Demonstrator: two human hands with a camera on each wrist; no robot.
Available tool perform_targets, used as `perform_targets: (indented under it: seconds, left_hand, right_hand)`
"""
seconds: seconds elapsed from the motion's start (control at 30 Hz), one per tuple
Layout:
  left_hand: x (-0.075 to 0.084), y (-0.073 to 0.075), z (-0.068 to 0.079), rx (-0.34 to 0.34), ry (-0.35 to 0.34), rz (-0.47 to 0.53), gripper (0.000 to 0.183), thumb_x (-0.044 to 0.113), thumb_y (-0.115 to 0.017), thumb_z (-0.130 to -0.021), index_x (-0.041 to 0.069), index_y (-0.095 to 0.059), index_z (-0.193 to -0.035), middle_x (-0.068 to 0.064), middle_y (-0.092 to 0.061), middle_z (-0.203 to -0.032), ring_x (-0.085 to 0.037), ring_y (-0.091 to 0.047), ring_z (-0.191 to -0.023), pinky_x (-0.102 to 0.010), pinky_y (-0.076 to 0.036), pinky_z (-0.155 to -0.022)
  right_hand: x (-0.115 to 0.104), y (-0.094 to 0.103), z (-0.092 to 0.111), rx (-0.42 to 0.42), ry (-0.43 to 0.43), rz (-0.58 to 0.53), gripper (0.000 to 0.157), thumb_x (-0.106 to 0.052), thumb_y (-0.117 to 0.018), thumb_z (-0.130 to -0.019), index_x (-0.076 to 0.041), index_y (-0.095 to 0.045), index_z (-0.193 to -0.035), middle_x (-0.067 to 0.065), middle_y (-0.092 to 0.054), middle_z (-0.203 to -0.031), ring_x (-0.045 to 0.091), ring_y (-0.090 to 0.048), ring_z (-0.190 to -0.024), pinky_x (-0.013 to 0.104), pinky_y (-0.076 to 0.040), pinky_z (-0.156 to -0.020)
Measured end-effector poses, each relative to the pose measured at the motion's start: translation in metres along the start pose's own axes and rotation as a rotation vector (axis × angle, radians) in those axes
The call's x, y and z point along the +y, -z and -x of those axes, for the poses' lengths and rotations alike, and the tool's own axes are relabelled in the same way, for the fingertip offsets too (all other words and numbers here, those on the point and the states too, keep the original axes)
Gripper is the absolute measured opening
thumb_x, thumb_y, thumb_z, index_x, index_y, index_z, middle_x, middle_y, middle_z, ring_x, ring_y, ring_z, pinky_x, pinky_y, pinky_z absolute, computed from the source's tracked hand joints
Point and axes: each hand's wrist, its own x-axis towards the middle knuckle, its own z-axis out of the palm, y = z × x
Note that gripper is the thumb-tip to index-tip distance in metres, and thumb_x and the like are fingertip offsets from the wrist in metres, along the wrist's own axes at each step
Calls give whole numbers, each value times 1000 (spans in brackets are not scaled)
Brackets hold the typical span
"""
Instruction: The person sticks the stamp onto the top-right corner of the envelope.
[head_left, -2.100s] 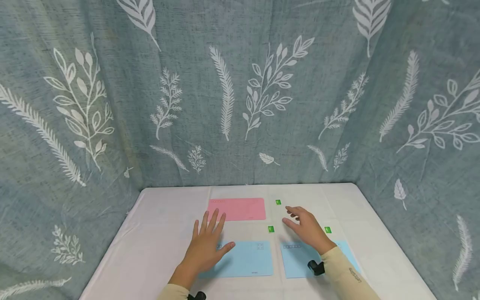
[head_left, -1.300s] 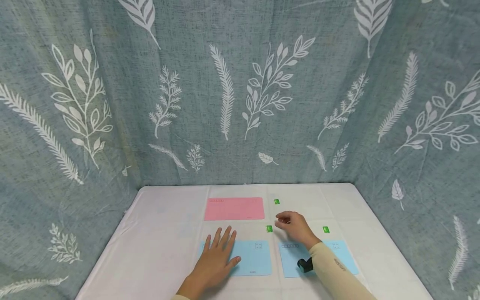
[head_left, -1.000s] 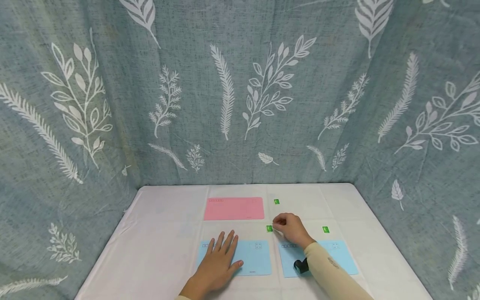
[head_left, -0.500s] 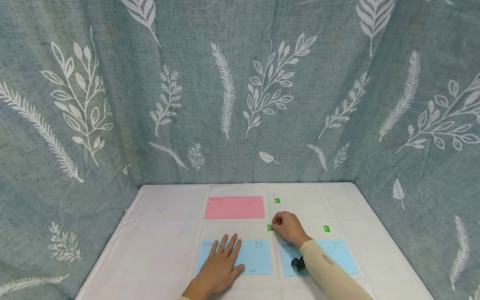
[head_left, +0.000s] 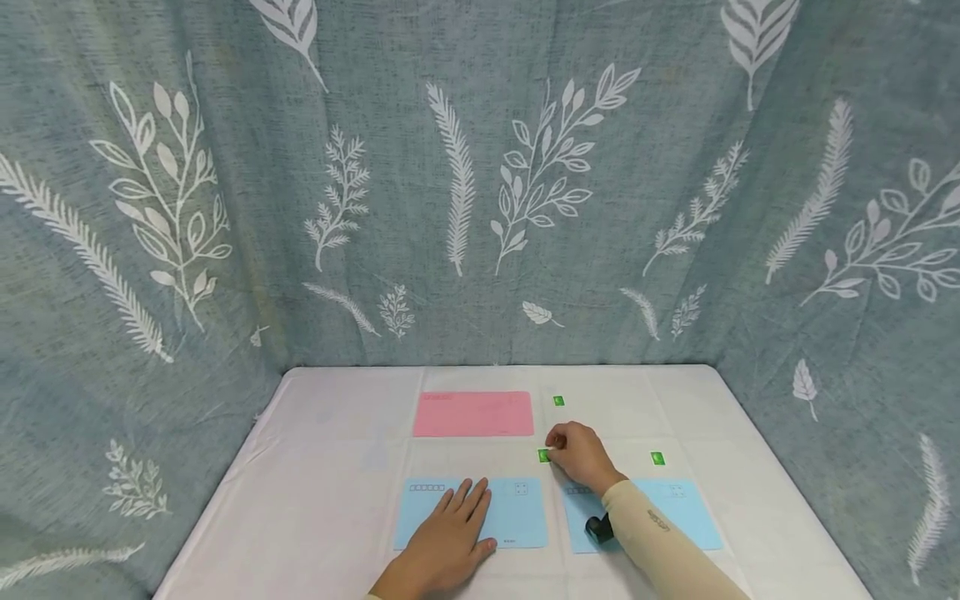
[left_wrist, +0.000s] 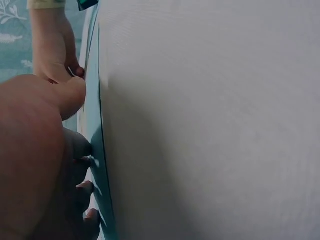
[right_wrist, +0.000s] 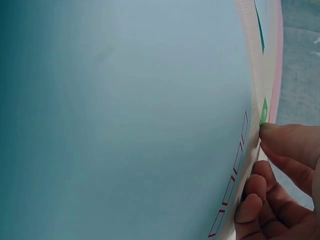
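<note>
My left hand (head_left: 453,537) lies flat with straight fingers on the left blue envelope (head_left: 517,517); the left wrist view shows its fingertips (left_wrist: 85,187) on that envelope's edge (left_wrist: 97,150). My right hand (head_left: 561,450) rests on the white table with curled fingers and pinches the middle green stamp (head_left: 543,455). In the right wrist view, a fingertip (right_wrist: 280,137) sits at that stamp (right_wrist: 263,111) just beyond the right blue envelope (right_wrist: 125,120). My right forearm partly covers this envelope (head_left: 678,517).
A pink envelope (head_left: 472,414) lies at the back of the white table (head_left: 322,467). Two more green stamps lie loose, one far (head_left: 558,401) and one right (head_left: 657,458). A leaf-patterned curtain (head_left: 480,183) closes in the back and both sides.
My left hand drew back from the pink envelope onto the left blue envelope and stays flat. My right hand moved left to the middle green stamp and curled its fingers on it.
</note>
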Motion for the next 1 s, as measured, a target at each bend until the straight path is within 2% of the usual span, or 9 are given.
perform_targets:
  seconds: [0.17, 0.23, 0.37, 0.57, 0.8, 1.0]
  left_hand:
    - [-5, -9, -1, 16, 3, -5, 80, 59, -41, -114, -4, -40, -164, -17, -30, -175, -41, -27, -161, -61, -25, -126]
    - [-5, -8, -1, 27, -4, -2, 81, 59, -41, -113, -4, -41, -164, -18, -31, -174, -42, -28, -160, -61, -26, -125]
    - [0, -2, 1, 15, 0, 11, 80, 58, -41, -114, -5, -41, -164, -19, -31, -174, -42, -28, -160, -62, -26, -125]
    - [9, 9, 3, -36, 29, -15, 77, 52, -50, -113, -3, -39, -165, -16, -31, -175, -40, -27, -161, -59, -25, -126]
    - [0, 0, 4, 15, -23, 42, 78, 55, -39, -115, -5, -38, -165, -18, -30, -175, -41, -25, -161, -60, -22, -127]
    - [1, 7, 4, -24, -17, 67, 78, 54, -39, -116, -5, -35, -166, -19, -27, -176, -41, -22, -162, -61, -19, -128]
  right_hand:
    - [-2, 1, 0, -17, -2, 8, 13, -3, -81, -96, -12, -75, -89, -2, -62, -84, 18, -57, -82, 37, -53, -77]
    - [-4, 1, 0, -13, -3, 3, 14, -2, -81, -96, -11, -74, -88, -1, -62, -84, 19, -57, -81, 37, -52, -76]
    - [-4, 2, 0, -7, -1, -12, 16, -1, -81, -95, -11, -72, -86, -1, -61, -81, 18, -56, -79, 36, -52, -74]
    - [0, 1, -1, 8, 4, -39, 22, 1, -81, -93, -12, -67, -81, -1, -61, -77, 17, -56, -75, 36, -50, -71]
    - [-2, 7, -1, -28, -11, -88, 19, -1, -80, -95, -11, -69, -83, -1, -63, -78, 17, -56, -74, 34, -49, -69]
    - [1, 12, -1, -61, -8, -120, 14, -5, -80, -97, -12, -72, -87, -2, -65, -81, 17, -58, -75, 34, -51, -71]
